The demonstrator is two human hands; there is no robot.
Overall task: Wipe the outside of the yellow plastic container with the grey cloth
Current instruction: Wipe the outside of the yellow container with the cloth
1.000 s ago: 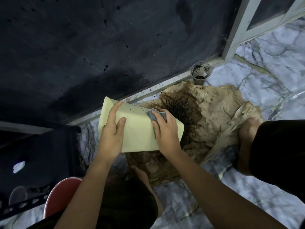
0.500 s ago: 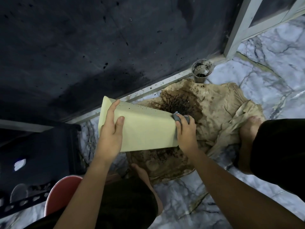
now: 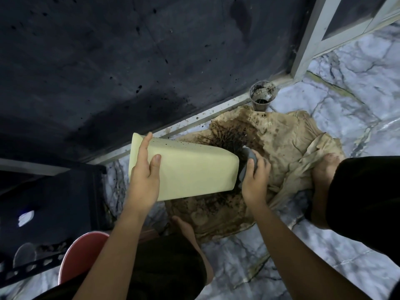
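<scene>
The yellow plastic container (image 3: 194, 172) lies on its side in the air above a soiled cloth, its narrow end pointing right. Dark specks dot its upper face. My left hand (image 3: 144, 176) grips its wide left end, fingers over the top edge and thumb on the near face. My right hand (image 3: 254, 178) holds the grey cloth (image 3: 249, 162) bunched against the container's right end face. Most of the grey cloth is hidden under my fingers.
A stained beige cloth (image 3: 285, 148) with dark soil is spread on the marble floor (image 3: 324, 245). A dirty plastic cup (image 3: 262, 95) stands by the dark wall's baseboard. A red stool (image 3: 80, 254) and a dark rack sit at lower left. My bare feet rest on the beige cloth's edges.
My right hand slid the grey cloth rightward along the container's face and off onto its right end. The container tilted slightly; my left hand kept its grip.
</scene>
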